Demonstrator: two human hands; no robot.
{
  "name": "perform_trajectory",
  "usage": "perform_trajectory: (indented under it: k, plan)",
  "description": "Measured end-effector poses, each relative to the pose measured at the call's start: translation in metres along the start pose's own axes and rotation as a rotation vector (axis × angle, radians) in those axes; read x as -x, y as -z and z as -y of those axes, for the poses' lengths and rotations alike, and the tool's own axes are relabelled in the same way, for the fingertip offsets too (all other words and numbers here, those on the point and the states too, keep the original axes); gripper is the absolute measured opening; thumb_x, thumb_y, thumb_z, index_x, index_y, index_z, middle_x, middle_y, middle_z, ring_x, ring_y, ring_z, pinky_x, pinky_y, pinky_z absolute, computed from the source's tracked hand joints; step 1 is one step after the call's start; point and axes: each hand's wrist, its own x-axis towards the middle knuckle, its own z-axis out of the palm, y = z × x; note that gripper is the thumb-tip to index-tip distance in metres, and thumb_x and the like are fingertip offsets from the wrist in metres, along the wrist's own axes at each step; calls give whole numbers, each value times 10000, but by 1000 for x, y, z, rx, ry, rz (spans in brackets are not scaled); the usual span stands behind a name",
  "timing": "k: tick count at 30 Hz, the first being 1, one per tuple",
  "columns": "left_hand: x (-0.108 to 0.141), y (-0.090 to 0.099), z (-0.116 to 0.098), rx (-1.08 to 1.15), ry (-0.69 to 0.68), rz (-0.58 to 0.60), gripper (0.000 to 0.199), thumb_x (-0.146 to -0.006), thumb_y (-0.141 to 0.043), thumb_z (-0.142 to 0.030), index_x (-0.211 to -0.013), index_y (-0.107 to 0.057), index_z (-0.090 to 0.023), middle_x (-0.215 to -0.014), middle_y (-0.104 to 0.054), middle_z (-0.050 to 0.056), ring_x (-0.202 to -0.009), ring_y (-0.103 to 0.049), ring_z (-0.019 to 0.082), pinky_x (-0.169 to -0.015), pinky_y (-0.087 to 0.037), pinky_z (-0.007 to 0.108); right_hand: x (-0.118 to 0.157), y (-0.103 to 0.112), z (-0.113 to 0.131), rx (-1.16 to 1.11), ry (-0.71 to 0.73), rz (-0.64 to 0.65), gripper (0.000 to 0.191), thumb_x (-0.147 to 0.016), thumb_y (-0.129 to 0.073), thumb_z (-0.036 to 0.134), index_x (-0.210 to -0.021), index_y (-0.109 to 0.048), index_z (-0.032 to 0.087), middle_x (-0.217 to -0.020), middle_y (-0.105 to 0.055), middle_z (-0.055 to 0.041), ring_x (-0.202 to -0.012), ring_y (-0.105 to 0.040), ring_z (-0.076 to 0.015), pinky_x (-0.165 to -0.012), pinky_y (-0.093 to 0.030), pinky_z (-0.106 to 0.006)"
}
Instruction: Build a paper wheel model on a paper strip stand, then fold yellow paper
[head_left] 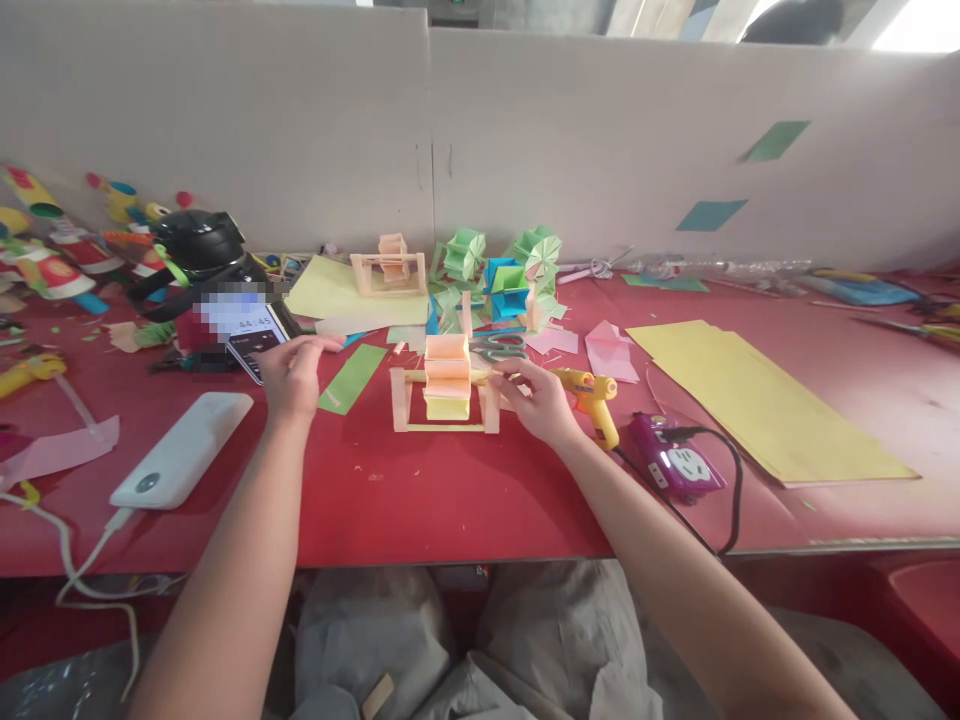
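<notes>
A small paper wheel [448, 378] in orange and yellow folds sits on a stick between two upright wooden supports, forming a stand [401, 402] on the red table. My right hand [534, 398] is at the stand's right side, thumb and fingertips pinched at the end of the wooden stick [484, 376] that runs through the wheel. To the left, apart from the stand, my left hand [296, 375] hovers with fingers stretched rightward, nothing visible in it. Just behind it leans a lit phone [262, 345]. A green paper strip [352, 379] lies between that hand and the stand.
Right of my right hand lie a yellow glue gun [596, 400] and a purple power socket [679, 460]. Scissors [501, 347], paper scraps and other paper wheels [510, 290] are behind the stand. A white power bank [184, 450] is at left, yellow sheets [765, 400] at right.
</notes>
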Motion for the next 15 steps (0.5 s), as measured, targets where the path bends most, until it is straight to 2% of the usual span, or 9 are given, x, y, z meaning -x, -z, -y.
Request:
perform_trajectory:
  k: [2,7,15]
  plan:
    - [-2,-2,0,103,14,-31,245,-722,-511,-221,-620,-733,-205,-754,-762,28,-881,-730,243,-886,-555,369,0,0,0,-2,4,1,157,-934,-623,363,-931,-693,223,-912,-712,-36,-794,-628,-163,-730,-516,-308]
    - [-7,-5,-2,151,40,-72,257,-699,-497,-214,-585,-726,-197,-707,-753,37,-820,-733,233,-810,-567,332,0,1,0,3,-3,8,171,-936,-622,377,-932,-694,222,-893,-708,-36,-778,-628,-165,-731,-517,-316]
    - [-12,-7,5,73,27,-62,232,-731,-509,-238,-613,-706,-205,-759,-763,41,-895,-736,255,-898,-555,378,0,0,-2,8,7,8,169,-935,-626,378,-939,-696,224,-899,-705,-39,-787,-624,-167,-733,-516,-316]
